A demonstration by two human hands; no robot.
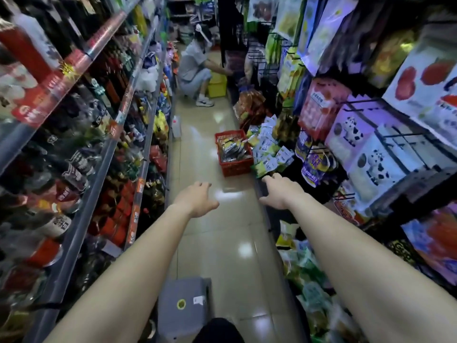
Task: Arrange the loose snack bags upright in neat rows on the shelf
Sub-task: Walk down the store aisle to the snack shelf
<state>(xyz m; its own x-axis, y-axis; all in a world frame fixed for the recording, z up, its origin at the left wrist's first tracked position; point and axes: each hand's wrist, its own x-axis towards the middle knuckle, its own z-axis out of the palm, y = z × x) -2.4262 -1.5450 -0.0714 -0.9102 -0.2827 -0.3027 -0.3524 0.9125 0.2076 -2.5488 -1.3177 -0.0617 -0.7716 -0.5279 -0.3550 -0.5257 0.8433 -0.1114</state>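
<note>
Grey box [184,303]: it stands on the floor close below us, between our two arms.
Left hand [195,200]: it is over the floor tiles, fingers loose and a little spread, holding nothing.
Right hand [280,191]: it is at the edge of the low shelf [272,219], fingers relaxed, also holding nothing.
Snack bags [268,149]: white and green, they lie in a loose heap on this shelf, tilted many ways. They are just beyond our right fingertips, ahead and slightly right.
Red basket [235,157]: it sits on the floor just beside the heap, with dark bags inside.
Nearer hand: we judge the right one; the left must cross the aisle.
</note>
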